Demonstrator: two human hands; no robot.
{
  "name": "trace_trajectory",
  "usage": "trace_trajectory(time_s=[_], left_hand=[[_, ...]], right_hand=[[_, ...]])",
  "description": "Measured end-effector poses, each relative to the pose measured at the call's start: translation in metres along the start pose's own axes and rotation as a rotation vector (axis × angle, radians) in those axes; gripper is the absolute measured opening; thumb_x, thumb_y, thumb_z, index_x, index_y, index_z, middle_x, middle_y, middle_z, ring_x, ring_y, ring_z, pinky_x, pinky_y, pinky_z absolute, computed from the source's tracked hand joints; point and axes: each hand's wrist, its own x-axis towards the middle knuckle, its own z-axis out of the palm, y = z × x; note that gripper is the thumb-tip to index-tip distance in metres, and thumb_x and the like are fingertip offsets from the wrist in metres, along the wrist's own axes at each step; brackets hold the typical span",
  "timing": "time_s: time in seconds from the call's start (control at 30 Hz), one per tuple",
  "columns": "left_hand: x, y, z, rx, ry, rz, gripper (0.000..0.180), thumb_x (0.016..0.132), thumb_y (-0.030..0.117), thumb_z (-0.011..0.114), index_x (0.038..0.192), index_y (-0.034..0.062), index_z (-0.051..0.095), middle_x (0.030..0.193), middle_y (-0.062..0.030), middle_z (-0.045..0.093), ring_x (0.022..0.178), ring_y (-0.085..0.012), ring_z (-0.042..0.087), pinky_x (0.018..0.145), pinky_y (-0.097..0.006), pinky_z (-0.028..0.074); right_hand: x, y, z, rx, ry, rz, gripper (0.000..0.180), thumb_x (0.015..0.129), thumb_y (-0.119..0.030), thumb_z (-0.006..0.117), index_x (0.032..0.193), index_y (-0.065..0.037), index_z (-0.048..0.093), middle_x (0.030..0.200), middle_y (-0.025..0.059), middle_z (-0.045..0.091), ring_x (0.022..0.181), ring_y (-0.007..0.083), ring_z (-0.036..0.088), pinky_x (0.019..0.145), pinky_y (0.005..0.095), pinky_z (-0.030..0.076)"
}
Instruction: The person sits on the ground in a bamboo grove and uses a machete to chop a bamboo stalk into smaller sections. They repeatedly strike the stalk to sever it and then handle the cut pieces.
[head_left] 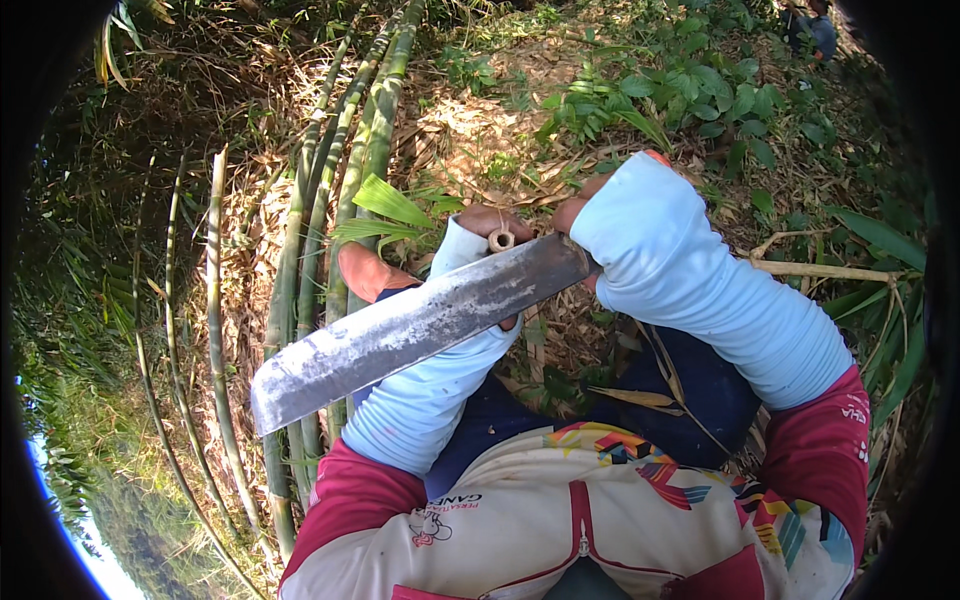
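Observation:
A wide machete (420,330) with a worn grey blade lies slantwise across the view, its squared tip at the lower left. My right hand (572,214) is closed at its handle end; the light blue sleeve covers much of that hand. Behind the blade, my left hand (490,218) is closed around a thin hollow bamboo piece (501,240), whose round pale cut end shows just above the blade's upper edge. The rest of that piece and most of the left fingers are hidden by the machete.
Several long green bamboo stems (300,270) run along my left, beside a bare foot (370,270). Leafy plants (690,95) grow ahead over dry leaf litter. A dry branch (820,270) lies at right. Another person (812,32) is partly visible at the far right.

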Motion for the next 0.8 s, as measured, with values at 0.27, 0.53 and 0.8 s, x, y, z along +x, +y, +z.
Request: trace_trajectory(time_s=[0.27,0.53,0.8], left_hand=[[-0.025,-0.036,-0.019,-0.098,-0.201,-0.165,0.017,0.077,0.002,0.067,0.091,0.0034,0.058,0.078,-0.0024,0.055,0.069,-0.0111,0.052,0.061,-0.026,0.042],[-0.018,0.005,-0.009,-0.677,-0.025,-0.293,0.017,0.086,0.016,0.058,0.094,0.0013,0.057,0.079,-0.0055,0.057,0.07,-0.0149,0.057,0.065,-0.028,0.047],[-0.03,-0.054,-0.05,-1.897,0.149,-0.731,0.047,0.08,0.046,0.061,0.098,0.0028,0.059,0.091,-0.0161,0.057,0.087,-0.0288,0.059,0.086,-0.047,0.049]], right_hand=[[-0.002,-0.001,0.003,0.047,0.036,-0.037,0.031,0.049,-0.003,0.069,0.079,-0.011,0.063,0.067,0.0064,0.056,0.069,0.0302,0.057,0.064,0.0403,0.045],[-0.004,0.012,0.002,0.021,-0.122,0.116,0.039,0.048,-0.004,0.075,0.085,-0.008,0.064,0.076,0.0105,0.059,0.077,0.0333,0.058,0.068,0.0417,0.047],[-0.015,0.034,0.005,0.027,0.082,0.095,0.018,0.058,-0.006,0.071,0.071,-0.009,0.059,0.072,0.0094,0.059,0.076,0.0323,0.06,0.066,0.0418,0.048]])
